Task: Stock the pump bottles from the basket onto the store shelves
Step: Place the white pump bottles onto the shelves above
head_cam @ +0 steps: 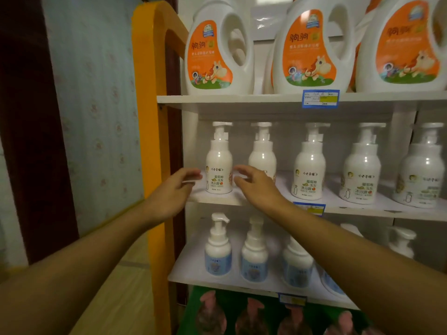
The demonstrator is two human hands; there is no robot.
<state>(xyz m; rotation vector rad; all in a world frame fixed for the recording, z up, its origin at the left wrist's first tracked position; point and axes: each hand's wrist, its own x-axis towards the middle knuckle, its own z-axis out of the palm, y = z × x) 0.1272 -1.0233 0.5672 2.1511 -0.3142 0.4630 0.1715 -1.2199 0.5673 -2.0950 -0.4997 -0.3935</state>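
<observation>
Head view: the left hand [177,189] and right hand [254,187] flank a white plastic pump bottle with a yellow-green label [219,163], fingers loosely curved, holding nothing; whether the fingertips touch it I cannot tell. The bottle stands upright on the white middle shelf [217,200], at 3 o'clock from the left hand and 9 o'clock from the right, both equally near. The shelf's front edge lies just below; a neighbouring white pump bottle [262,151] crowds its 3 o'clock side.

"七亭缘" and "葡萄柚 洗发 沐浴露" on the pump bottle [219,172] label; price tags' [320,98] print illegible.
</observation>
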